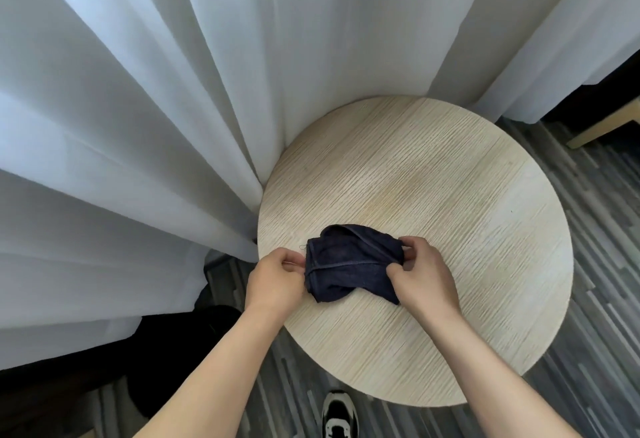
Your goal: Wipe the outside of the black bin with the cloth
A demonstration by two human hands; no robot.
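Navy cloth on round wooden table; left hand and right hand grips pinch its ends.

Counted: one dark cloth, two hands, left and right, one round table, one shoe at 6 o'clock.

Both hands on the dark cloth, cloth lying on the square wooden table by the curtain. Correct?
Not quite: the table is round, not square, as the head view shows. The rest holds: left hand and right hand both pinch the dark cloth lying on it by the curtain.
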